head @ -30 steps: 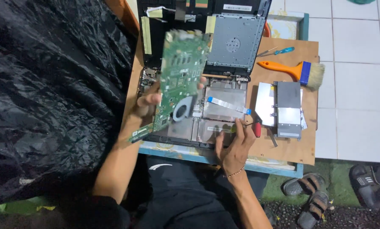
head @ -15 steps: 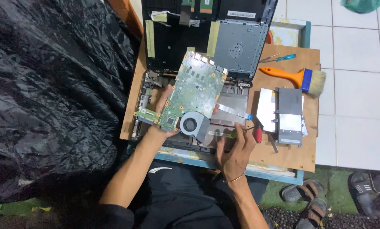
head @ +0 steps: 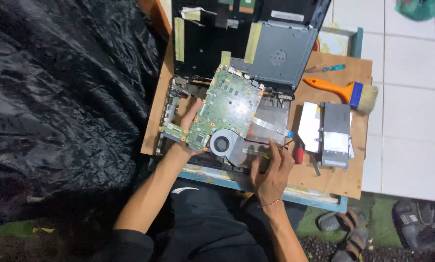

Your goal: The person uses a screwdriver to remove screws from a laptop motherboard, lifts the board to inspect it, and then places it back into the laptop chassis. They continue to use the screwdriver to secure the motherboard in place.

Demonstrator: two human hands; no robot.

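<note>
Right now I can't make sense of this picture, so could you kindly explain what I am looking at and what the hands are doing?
This is one view from a camera worn on a person's head, looking down at their own two bare hands. No machine is at work. On a wooden board lies an opened laptop base, lid tilted back. The left hand holds a green circuit board with a round fan attached. The right hand rests at the base's front edge, beside a red-handled screwdriver. To the right lie a silver metal drive and an orange-handled brush.
</note>
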